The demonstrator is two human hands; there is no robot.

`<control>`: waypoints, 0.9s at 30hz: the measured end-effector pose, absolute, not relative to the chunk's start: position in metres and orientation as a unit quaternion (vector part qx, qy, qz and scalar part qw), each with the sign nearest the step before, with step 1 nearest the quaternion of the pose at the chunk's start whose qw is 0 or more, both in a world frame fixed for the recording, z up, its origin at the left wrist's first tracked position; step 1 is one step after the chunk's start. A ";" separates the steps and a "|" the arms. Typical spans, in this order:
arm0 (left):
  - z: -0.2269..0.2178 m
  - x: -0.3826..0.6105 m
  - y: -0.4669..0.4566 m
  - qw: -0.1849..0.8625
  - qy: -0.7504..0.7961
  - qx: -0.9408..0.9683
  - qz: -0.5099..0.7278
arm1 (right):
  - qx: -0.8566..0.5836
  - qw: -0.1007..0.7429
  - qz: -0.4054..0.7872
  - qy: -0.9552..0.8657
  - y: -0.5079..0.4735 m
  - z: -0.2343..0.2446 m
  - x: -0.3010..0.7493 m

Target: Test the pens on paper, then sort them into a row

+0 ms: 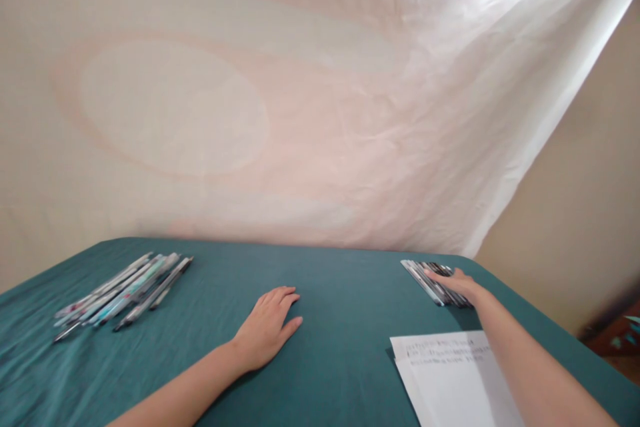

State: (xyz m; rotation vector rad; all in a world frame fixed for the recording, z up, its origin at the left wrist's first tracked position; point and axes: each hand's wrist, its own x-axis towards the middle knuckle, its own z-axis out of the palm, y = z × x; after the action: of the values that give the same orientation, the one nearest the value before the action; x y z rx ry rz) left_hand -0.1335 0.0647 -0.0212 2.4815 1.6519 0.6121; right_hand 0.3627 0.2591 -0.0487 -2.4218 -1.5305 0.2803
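Note:
My left hand (267, 330) lies flat and open on the teal tablecloth (345, 347), palm down, holding nothing. My right hand (457, 283) reaches to the far right of the table and rests on a pile of dark pens (431, 280); its fingers are laid over them, and I cannot see whether they grip one. A second pile of several pens (123, 293), mostly light-coloured, lies at the far left of the table, well away from my left hand.
White sheets of paper (450, 377) with printed lines lie at the near right, under my right forearm. A pale cloth backdrop (280, 113) hangs behind the table. The table's right edge drops off beside the dark pens.

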 end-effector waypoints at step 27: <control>-0.020 -0.134 0.062 0.055 0.542 0.815 0.198 | -0.755 0.049 0.129 -0.641 0.223 -0.016 0.272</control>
State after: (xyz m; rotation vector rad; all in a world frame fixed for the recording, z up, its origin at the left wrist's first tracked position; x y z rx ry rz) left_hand -0.1341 0.0623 -0.0203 2.4750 1.6446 0.6021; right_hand 0.2723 0.2231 -0.0159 -2.3020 -1.9531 0.3918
